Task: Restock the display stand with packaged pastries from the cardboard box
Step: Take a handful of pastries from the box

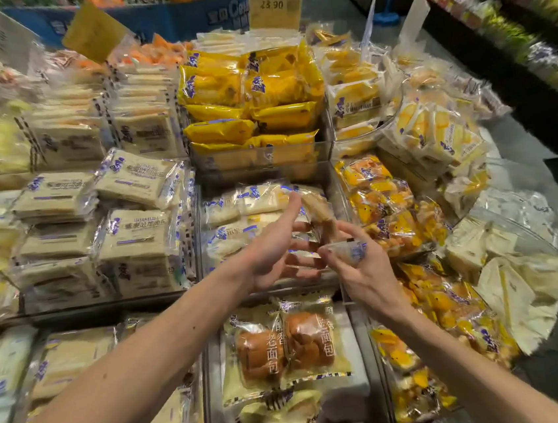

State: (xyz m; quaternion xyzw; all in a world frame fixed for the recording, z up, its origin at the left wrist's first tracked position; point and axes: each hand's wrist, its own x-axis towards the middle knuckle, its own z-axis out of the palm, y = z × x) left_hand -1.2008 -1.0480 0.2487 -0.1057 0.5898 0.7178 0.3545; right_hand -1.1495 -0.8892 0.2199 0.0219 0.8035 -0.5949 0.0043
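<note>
Packaged pastry (326, 220) seemingly in right hand (366, 272)

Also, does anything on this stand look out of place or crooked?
Yes: the yellow card at the back left leans sideways, while the 23.90 price sign near it stands straight.

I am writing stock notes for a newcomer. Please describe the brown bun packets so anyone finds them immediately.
On the display stand, follow the middle column down to the nearest compartment. Two brown bun packets lie on top, side by side. Only they show dark brown buns; neighbouring packets look pale or yellow.
</note>
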